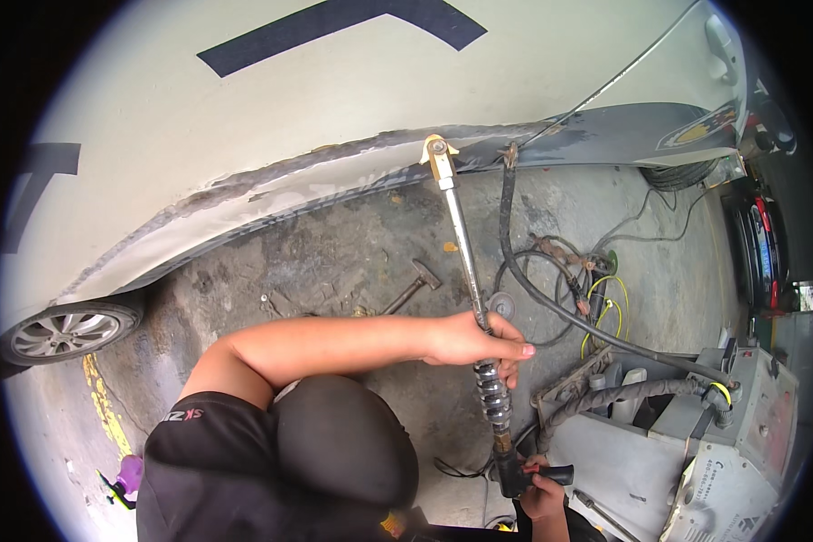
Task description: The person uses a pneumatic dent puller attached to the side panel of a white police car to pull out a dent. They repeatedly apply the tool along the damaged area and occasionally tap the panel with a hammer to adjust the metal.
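A long dent puller (463, 239) with a metal shaft, a ribbed weight and a black pistol-like handle runs from me toward the car's pale side panel (361, 99). Around the shaft, just above the ribbed part, my left hand (474, 341) is closed with its thumb stretched along the far side. My right hand (546, 497) grips the handle at the near end, by a red part. The puller's brass-coloured tip (439, 155) is at the panel's scraped lower crease; whether it touches the metal, I cannot tell.
A grey machine (741, 443) on the right feeds a thick black cable (551, 303) that reaches the car's lower edge. A hammer (415, 285) lies on the concrete. Coiled hoses and yellow wire (612, 303) lie beyond it. A purple bottle (128, 474) stands at left.
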Tool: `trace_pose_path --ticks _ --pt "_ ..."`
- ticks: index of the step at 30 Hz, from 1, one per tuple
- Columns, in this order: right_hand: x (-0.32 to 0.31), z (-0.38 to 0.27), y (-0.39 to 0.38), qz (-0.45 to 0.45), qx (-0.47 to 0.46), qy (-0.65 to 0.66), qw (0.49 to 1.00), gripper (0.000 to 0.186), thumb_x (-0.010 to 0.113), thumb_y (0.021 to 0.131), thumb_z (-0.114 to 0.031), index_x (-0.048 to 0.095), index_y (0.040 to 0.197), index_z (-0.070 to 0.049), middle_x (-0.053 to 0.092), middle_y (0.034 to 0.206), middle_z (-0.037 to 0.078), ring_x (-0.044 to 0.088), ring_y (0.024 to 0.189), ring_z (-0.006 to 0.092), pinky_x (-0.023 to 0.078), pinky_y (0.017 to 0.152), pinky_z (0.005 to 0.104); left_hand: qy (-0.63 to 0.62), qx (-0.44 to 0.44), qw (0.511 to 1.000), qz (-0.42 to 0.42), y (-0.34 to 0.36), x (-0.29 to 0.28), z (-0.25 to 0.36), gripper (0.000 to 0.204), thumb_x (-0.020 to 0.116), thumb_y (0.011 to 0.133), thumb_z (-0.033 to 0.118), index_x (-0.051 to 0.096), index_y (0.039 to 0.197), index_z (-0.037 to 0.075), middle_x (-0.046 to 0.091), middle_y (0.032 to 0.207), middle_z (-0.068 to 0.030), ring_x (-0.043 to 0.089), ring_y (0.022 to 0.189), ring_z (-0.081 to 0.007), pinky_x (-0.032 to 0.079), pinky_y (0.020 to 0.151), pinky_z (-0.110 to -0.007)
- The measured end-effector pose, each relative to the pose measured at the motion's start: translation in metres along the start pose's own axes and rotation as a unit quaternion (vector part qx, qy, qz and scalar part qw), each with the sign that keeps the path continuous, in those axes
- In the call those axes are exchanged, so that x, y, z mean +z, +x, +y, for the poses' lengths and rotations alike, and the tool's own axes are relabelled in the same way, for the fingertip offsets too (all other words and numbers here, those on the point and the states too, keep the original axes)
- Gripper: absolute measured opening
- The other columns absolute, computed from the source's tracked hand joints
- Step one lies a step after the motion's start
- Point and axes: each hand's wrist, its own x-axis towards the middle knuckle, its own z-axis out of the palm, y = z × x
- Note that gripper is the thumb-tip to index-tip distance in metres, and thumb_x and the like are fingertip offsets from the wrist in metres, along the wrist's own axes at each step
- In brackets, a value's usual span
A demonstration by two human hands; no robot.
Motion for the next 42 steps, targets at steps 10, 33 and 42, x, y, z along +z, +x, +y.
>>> trace_pose_path --ticks 10,33,42 --pt "-0.004 0.002 -0.002 -0.036 -0.01 0.024 0.999 0.037 0.078 0.082 -0.008 0.065 0.117 -0.007 0.07 0.131 0.017 0.063 0.126 0.028 0.04 0.115 0.0409 -0.01 -0.005 1.0 0.004 0.002 -0.001 -0.001 0.047 0.059 0.114 0.034 0.065 0.08 0.002 0.065 0.08 -0.0042 0.073 0.092 -0.02 0.051 0.08 -0.034" --pt "0.015 0.006 -0.009 -0.015 -0.009 0.031 0.999 0.04 0.076 0.084 0.0 0.065 0.121 -0.008 0.064 0.147 0.023 0.057 0.141 0.0321 0.034 0.124 0.0474 -0.215 0.063 0.973 0.051 0.0 0.009 -0.019 0.038 0.068 0.107 0.022 0.059 0.074 0.006 0.057 0.063 -0.0059 0.064 0.068 -0.0232 0.053 0.077 -0.041" --pt "0.01 0.008 -0.004 -0.005 -0.013 0.009 1.0 0.043 0.075 0.08 -0.007 0.065 0.122 -0.003 0.066 0.144 0.022 0.058 0.138 0.0327 0.033 0.124 0.0468 -0.252 0.135 0.941 0.18 -0.008 -0.014 0.05 0.026 0.069 0.102 0.021 0.058 0.081 0.009 0.054 0.063 -0.0031 0.061 0.063 -0.0213 0.055 0.081 -0.045"
